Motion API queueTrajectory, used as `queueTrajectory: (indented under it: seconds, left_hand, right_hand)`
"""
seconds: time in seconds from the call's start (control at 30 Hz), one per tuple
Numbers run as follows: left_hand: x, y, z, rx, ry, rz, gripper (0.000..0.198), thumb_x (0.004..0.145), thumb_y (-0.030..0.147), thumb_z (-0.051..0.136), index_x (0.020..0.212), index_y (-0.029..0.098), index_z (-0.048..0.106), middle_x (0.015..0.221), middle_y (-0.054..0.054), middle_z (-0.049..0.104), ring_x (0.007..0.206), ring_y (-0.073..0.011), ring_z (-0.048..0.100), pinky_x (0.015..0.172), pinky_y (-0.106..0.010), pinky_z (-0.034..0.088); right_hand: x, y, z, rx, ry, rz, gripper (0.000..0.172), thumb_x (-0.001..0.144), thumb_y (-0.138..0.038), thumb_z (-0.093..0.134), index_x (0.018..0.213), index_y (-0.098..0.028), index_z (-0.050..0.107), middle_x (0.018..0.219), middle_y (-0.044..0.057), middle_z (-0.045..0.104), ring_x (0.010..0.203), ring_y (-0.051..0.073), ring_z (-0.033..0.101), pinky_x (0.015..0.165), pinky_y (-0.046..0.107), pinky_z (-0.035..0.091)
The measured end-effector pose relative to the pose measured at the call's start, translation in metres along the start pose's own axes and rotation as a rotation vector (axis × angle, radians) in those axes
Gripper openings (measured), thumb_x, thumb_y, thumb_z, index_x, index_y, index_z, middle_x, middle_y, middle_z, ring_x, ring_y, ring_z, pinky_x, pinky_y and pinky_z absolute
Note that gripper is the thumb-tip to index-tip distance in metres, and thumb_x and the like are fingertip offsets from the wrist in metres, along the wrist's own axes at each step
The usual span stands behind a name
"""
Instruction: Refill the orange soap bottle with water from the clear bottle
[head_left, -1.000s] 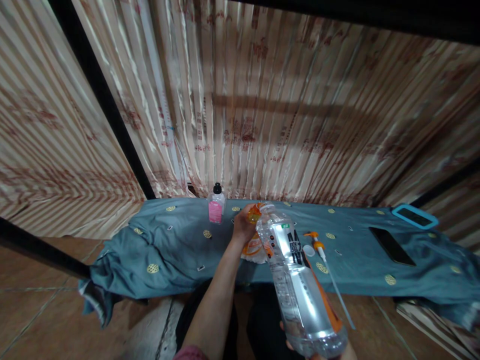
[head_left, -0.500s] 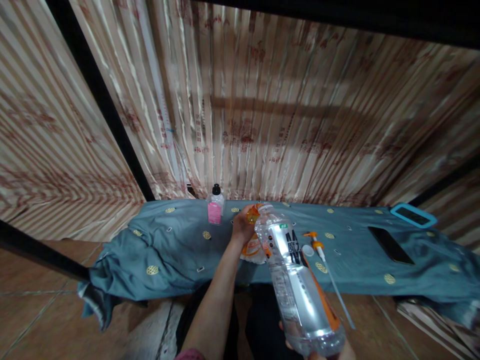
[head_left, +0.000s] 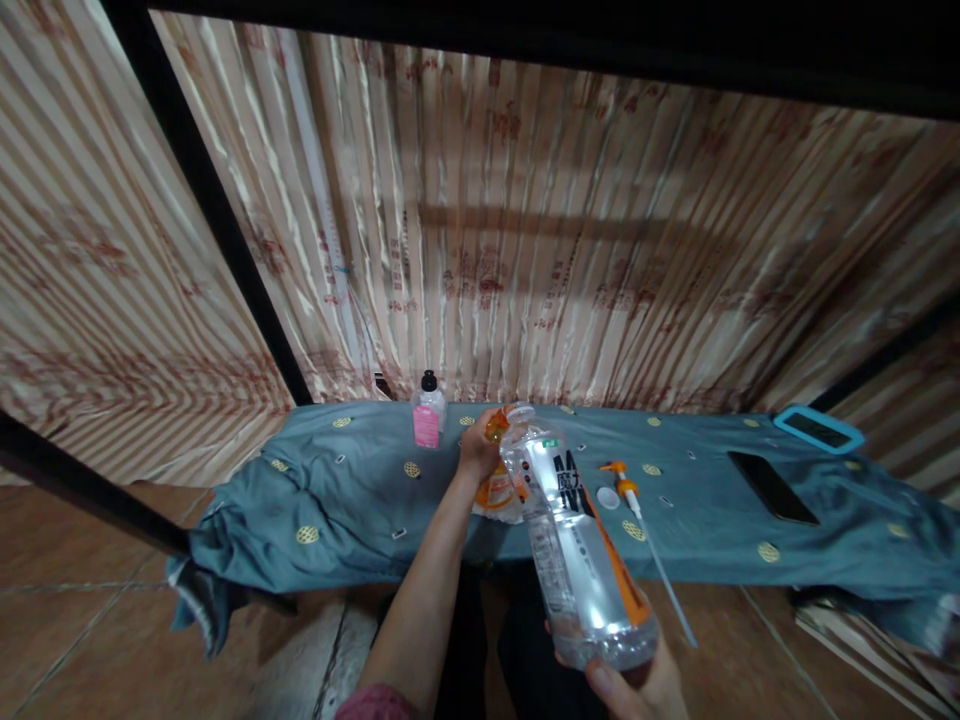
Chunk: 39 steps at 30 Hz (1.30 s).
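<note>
My right hand (head_left: 637, 688) is wrapped round the base of a large clear plastic drink bottle (head_left: 585, 540) with a silver and orange label. The bottle is tilted, its uncapped mouth pointing away from me. That mouth meets or overlaps the translucent orange neck of an orange-and-white bottle (head_left: 495, 495), largely hidden behind the clear one. Around this neck my left hand (head_left: 478, 447) is closed. To the right lie an orange pump head (head_left: 628, 488) with a long clear tube and a round white cap (head_left: 608, 497).
A clear bottle with a pink label and black cap (head_left: 427, 420) stands at the back left of the cloth-covered bench (head_left: 360, 500). On the right are a black phone (head_left: 772, 487) and a blue-framed device (head_left: 819, 430). A striped curtain (head_left: 487, 200) hangs behind, with dark metal posts (head_left: 217, 220).
The clear bottle's base has risen slightly and shifted left, and more of my right hand shows around it. My left hand keeps its hold. The whole view has shifted a little.
</note>
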<state>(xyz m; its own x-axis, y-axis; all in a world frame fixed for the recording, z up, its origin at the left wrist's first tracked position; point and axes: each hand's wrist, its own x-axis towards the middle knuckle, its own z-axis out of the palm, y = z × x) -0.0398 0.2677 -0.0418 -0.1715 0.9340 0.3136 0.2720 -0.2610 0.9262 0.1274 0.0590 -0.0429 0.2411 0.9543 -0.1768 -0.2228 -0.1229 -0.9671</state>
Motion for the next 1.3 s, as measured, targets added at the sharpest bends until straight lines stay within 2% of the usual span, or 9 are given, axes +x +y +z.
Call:
queueTrajectory:
  seconds: [0.13,0.27,0.37,0.5,0.73,0.93,1.1,1.3]
  left_hand:
    - [0.003,-0.005,0.001,0.021,0.005,-0.020,0.035,0.072,0.035,0.069,0.102,0.018,0.067,0.095,-0.006,0.075,0.087,-0.0216,0.069,0.080,-0.032,0.052]
    - [0.003,-0.007,0.000,0.025,0.008,-0.010,0.038,0.072,0.035,0.070,0.104,0.017,0.067,0.096,-0.007,0.075,0.088,-0.0222,0.069,0.082,-0.033,0.052]
    - [0.003,-0.006,-0.001,0.023,0.016,-0.005,0.035,0.072,0.032,0.070,0.103,0.016,0.068,0.094,-0.006,0.076,0.087,-0.0214,0.069,0.082,-0.032,0.052]
    - [0.004,-0.006,-0.001,-0.002,0.031,-0.022,0.032,0.070,0.026,0.070,0.101,0.016,0.068,0.091,-0.005,0.076,0.084,-0.0192,0.069,0.081,-0.030,0.053]
    - [0.001,-0.002,-0.001,-0.005,0.045,-0.043,0.032,0.069,0.026,0.071,0.100,0.018,0.069,0.088,-0.004,0.076,0.084,-0.0193,0.069,0.082,-0.031,0.053]
    - [0.002,-0.005,-0.001,-0.034,0.042,-0.043,0.033,0.070,0.026,0.070,0.101,0.015,0.069,0.086,-0.005,0.075,0.080,-0.0185,0.069,0.080,-0.031,0.054]
    - [0.004,-0.008,-0.001,-0.053,0.045,-0.036,0.030,0.069,0.024,0.070,0.098,0.015,0.070,0.085,-0.005,0.076,0.082,-0.0187,0.069,0.083,-0.032,0.053]
    - [0.003,-0.007,0.000,-0.082,0.057,-0.042,0.032,0.069,0.026,0.071,0.099,0.015,0.069,0.084,-0.004,0.076,0.079,-0.0185,0.069,0.080,-0.032,0.054]
  right_hand:
    - [0.004,0.006,0.000,0.069,-0.019,0.018,0.085,0.042,-0.057,0.085,0.114,-0.023,0.055,0.097,0.006,0.074,0.092,0.029,0.068,0.080,0.035,0.048]
    - [0.009,0.017,-0.002,0.108,-0.033,-0.033,0.086,0.048,-0.050,0.085,0.122,-0.022,0.051,0.103,0.009,0.074,0.096,0.032,0.067,0.089,0.043,0.046]
    - [0.011,0.019,-0.004,0.093,-0.021,-0.071,0.091,0.048,-0.047,0.085,0.127,-0.019,0.050,0.099,0.012,0.074,0.093,0.035,0.068,0.080,0.046,0.052]
    - [0.012,0.014,-0.005,0.072,-0.048,-0.069,0.089,0.051,-0.046,0.085,0.128,-0.019,0.048,0.094,0.010,0.074,0.086,0.032,0.069,0.069,0.041,0.054]
    - [0.010,0.004,-0.007,0.081,-0.142,-0.058,0.076,0.055,-0.045,0.083,0.120,-0.026,0.050,0.098,0.002,0.071,0.088,0.027,0.064,0.077,0.039,0.047]
    - [0.012,0.008,-0.005,0.138,-0.134,-0.028,0.074,0.052,-0.042,0.085,0.116,-0.030,0.051,0.094,-0.003,0.070,0.085,0.025,0.062,0.074,0.037,0.046]
    - [0.011,0.008,0.000,0.152,-0.115,-0.044,0.078,0.049,-0.046,0.085,0.117,-0.028,0.052,0.096,0.000,0.068,0.080,0.023,0.061,0.070,0.036,0.046]
    - [0.014,0.012,0.000,0.169,-0.094,-0.057,0.076,0.046,-0.046,0.087,0.112,-0.026,0.054,0.089,0.001,0.071,0.077,0.024,0.064,0.068,0.035,0.048]
